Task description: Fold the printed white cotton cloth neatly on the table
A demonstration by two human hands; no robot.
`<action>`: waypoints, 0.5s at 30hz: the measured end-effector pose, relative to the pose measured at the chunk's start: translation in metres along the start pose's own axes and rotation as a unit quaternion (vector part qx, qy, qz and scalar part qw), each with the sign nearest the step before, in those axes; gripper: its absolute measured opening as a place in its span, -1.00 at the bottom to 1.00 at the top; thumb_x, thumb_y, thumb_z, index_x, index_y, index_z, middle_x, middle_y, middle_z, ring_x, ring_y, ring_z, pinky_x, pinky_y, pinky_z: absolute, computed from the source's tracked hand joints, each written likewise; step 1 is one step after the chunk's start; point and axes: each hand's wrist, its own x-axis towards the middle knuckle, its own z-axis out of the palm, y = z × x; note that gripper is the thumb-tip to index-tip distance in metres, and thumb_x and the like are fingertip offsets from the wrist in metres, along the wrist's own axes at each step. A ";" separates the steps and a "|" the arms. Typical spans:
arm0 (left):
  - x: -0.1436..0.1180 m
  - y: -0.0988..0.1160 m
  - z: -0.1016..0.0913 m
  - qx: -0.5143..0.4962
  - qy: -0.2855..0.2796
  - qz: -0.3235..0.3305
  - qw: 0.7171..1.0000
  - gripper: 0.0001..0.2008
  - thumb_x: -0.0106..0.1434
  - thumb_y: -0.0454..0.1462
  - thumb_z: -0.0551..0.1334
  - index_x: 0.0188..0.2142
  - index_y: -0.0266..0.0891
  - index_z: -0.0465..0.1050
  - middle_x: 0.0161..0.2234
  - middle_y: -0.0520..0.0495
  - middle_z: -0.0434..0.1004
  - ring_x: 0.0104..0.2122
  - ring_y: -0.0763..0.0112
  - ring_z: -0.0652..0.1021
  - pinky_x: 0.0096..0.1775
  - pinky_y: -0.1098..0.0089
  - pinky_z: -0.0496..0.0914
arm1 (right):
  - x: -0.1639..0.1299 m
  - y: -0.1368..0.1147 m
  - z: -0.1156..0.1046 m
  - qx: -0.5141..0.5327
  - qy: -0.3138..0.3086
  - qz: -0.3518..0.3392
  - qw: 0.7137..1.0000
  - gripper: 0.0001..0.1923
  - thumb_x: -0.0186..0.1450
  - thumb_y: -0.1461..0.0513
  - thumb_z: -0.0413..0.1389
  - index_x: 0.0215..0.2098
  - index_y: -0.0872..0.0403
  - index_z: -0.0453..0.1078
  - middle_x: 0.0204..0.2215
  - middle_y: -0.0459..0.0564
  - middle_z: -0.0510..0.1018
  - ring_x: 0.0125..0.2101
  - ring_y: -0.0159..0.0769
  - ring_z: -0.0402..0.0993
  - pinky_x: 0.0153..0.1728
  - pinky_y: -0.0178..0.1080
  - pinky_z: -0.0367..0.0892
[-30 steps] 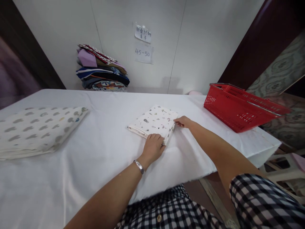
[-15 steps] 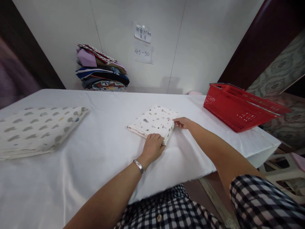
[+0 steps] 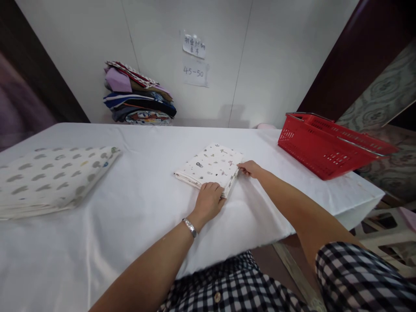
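Note:
A folded white cloth (image 3: 212, 162) with small printed figures lies flat on the white-covered table (image 3: 146, 182), in front of me. My left hand (image 3: 209, 199) is closed on its near corner, the fingers over the top and the thumb at the side edge. With its fingertips, my right hand (image 3: 249, 168) pinches the right edge of the same cloth. The layers show along the cloth's near left edge. Farther left lies a larger folded white cloth (image 3: 52, 177) with grey-green spots, and neither hand touches it.
A red plastic basket (image 3: 325, 147) with metal handles stands at the table's right end. At the back left, a pile of folded fabrics (image 3: 139, 95) rests against the wall. Two paper notes (image 3: 196, 73) hang on the wall. The table's front edge is close to my body.
Almost nothing differs. My right hand has shifted very slightly to the right along with the cloth's edge; my left hand stays at the near corner.

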 end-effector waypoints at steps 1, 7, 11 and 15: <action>0.000 0.000 0.000 0.002 0.001 0.000 1.000 -0.91 0.17 -0.31 0.21 -0.29 -0.19 0.36 -0.27 -0.07 0.42 -0.18 0.23 0.39 -0.11 0.19 0.25 | -0.001 0.000 -0.001 -0.005 0.006 -0.009 1.000 -0.70 0.16 0.28 0.24 -0.61 0.11 0.21 -0.81 -0.18 0.27 -0.79 -0.53 0.19 -0.82 -0.45 -0.10; 0.000 0.001 0.001 0.005 0.006 0.000 1.000 -0.91 0.17 -0.31 0.21 -0.29 -0.20 0.36 -0.26 -0.07 0.43 -0.18 0.24 0.39 -0.10 0.19 0.26 | -0.017 -0.001 -0.002 -0.024 -0.005 -0.068 0.997 -0.71 0.17 0.29 0.23 -0.61 0.12 0.24 -0.79 -0.17 0.31 -0.77 -0.54 0.23 -0.79 -0.45 -0.06; 0.000 0.001 0.000 0.007 0.004 -0.001 1.000 -0.89 0.17 -0.30 0.20 -0.27 -0.21 0.37 -0.25 -0.07 0.43 -0.17 0.24 0.39 -0.09 0.19 0.26 | -0.026 -0.001 0.002 -0.039 -0.031 -0.064 0.997 -0.73 0.17 0.30 0.22 -0.61 0.15 0.27 -0.77 -0.15 0.35 -0.78 -0.54 0.22 -0.79 -0.45 -0.09; 0.001 0.002 0.000 0.013 0.001 -0.003 1.000 -0.89 0.18 -0.30 0.20 -0.27 -0.23 0.37 -0.25 -0.06 0.43 -0.18 0.25 0.39 -0.10 0.21 0.26 | -0.028 -0.003 0.003 -0.046 -0.043 -0.048 0.997 -0.73 0.20 0.31 0.19 -0.62 0.17 0.28 -0.78 -0.14 0.33 -0.79 -0.52 0.22 -0.80 -0.44 -0.12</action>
